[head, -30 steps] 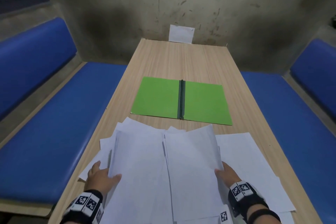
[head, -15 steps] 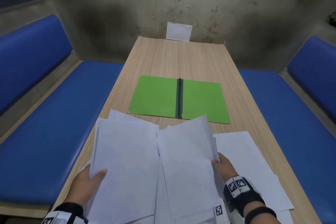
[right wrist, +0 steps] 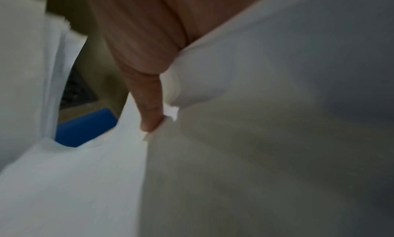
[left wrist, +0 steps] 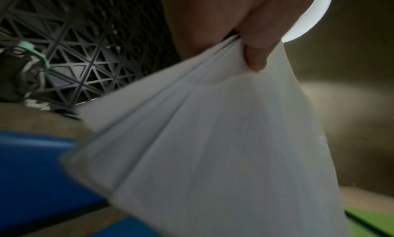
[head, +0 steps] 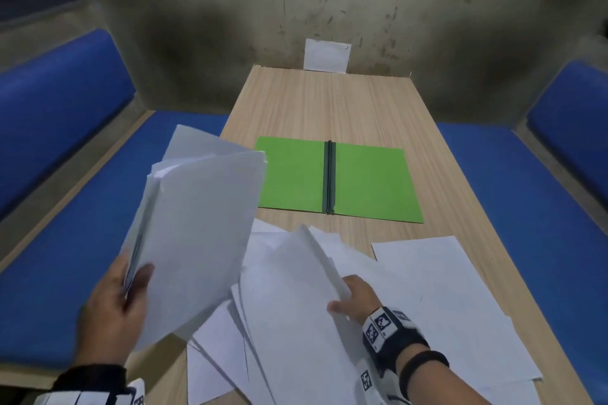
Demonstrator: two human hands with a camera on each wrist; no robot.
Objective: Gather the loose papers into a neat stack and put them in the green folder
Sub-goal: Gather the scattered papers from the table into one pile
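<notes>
My left hand (head: 126, 289) pinches a bundle of several white sheets (head: 197, 233) by its near corner and holds it up, tilted, over the table's left edge; in the left wrist view the thumb (left wrist: 255, 55) presses on the bundle (left wrist: 224, 148). My right hand (head: 348, 301) grips the right edge of a second sheaf (head: 296, 306), its far end raised off the table; the right wrist view shows the thumb (right wrist: 149, 109) on this paper (right wrist: 255, 156). More loose sheets (head: 437, 289) lie flat to the right. The green folder (head: 335, 179) lies open at mid-table, dark spine upward.
The wooden table (head: 329, 99) is long and narrow, running to a stained wall. A small white card (head: 326, 55) leans there. Blue cushioned benches (head: 82, 207) flank both sides. Bare wood lies beyond the folder.
My left hand has lifted its bundle off the table and swung it up and to the left. The right hand's sheaf has shifted left, over the middle of the pile.
</notes>
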